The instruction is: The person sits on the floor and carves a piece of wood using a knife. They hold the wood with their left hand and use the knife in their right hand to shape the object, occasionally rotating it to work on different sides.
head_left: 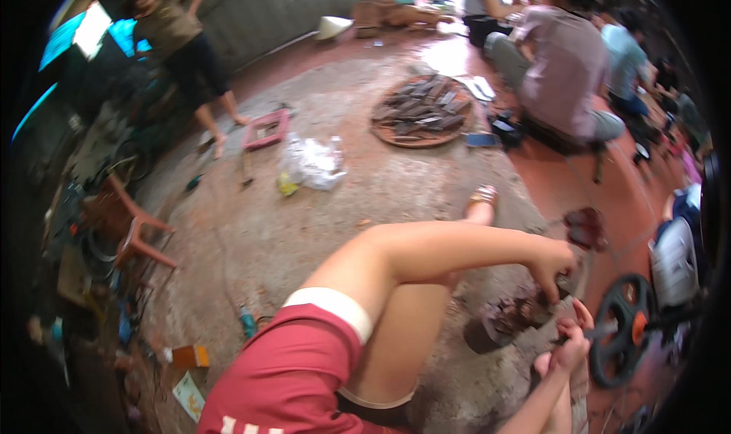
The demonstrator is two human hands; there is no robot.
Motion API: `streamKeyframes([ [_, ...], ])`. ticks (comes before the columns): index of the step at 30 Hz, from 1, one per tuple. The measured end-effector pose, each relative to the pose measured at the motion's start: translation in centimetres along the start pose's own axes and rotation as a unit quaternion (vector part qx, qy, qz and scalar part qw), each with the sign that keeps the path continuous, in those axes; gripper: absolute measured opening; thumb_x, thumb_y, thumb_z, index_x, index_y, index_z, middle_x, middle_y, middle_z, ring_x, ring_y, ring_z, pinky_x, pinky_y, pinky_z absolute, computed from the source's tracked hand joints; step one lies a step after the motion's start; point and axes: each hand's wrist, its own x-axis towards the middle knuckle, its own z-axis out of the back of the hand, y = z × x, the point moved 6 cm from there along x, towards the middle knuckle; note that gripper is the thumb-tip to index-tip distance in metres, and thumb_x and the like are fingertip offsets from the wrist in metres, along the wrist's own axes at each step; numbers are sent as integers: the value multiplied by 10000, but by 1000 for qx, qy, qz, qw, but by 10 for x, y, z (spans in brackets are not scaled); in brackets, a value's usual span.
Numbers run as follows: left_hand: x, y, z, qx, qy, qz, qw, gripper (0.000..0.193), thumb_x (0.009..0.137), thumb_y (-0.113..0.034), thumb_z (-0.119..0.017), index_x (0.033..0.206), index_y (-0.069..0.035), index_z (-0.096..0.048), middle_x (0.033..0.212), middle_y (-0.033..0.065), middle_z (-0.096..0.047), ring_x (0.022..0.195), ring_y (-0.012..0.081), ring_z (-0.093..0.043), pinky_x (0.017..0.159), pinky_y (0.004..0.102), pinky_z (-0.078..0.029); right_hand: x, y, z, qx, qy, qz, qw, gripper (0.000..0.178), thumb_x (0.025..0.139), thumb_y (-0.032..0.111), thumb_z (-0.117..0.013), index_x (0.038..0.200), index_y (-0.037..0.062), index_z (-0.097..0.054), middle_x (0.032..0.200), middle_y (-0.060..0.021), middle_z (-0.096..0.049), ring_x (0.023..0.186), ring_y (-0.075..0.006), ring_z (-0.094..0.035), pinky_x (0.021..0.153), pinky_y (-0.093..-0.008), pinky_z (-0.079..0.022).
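Observation:
I sit with my left knee [365, 259] raised, in red shorts. My left forearm reaches across that knee, and my left hand [552, 263] pinches a dark piece on top of a low dark block [499, 323] that carries several dark scraps. Just below it, my right hand [567, 350] is closed around the handle of a metal blade [605, 330] that points right, close to the block's right side. What the blade touches is hidden by my fingers.
A black spoked wheel [620, 331] lies right of my hands. Further off are a round flat basket of dark strips [422, 110], a clear plastic bag [312, 164], a pink frame [266, 129] and a red stool [133, 232]. A person in pink [563, 68] sits at the back right; another stands at the back left [179, 38].

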Motion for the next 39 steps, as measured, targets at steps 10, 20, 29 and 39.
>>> streamKeyframes([
  [10,28,-16,-17,-35,0,73,997,401,654,-307,-812,895,-11,-691,739,128,-692,702,248,-691,637,353,-533,2,39,-6,-53,124,113,984,446,818,-136,-430,1210,-10,-601,1311,-158,-545,840,-218,-671,614,-263,-548],
  [20,15,24,-11,-58,31,69,995,490,772,-213,-739,1216,-46,-617,1132,113,-678,978,219,-672,850,354,-534,4,60,-9,-273,8,46,961,267,864,172,-716,1042,-22,-675,927,-137,-664,607,-166,-660,525,-277,-522],
  [29,-5,72,-55,-17,121,121,985,616,751,-223,-776,1293,-43,-545,1187,151,-636,1017,285,-641,897,395,-514,26,40,40,-188,73,7,979,282,912,127,-672,1166,5,-659,991,-44,-644,573,-73,-571,523,-225,-484],
  [39,9,32,-77,-51,117,42,991,858,670,-272,-841,1371,-8,-424,1237,193,-587,1099,329,-597,916,406,-496,33,40,42,-162,190,11,968,317,915,104,-658,1227,48,-641,1205,-18,-609,786,-33,-561,605,-186,-467],
])
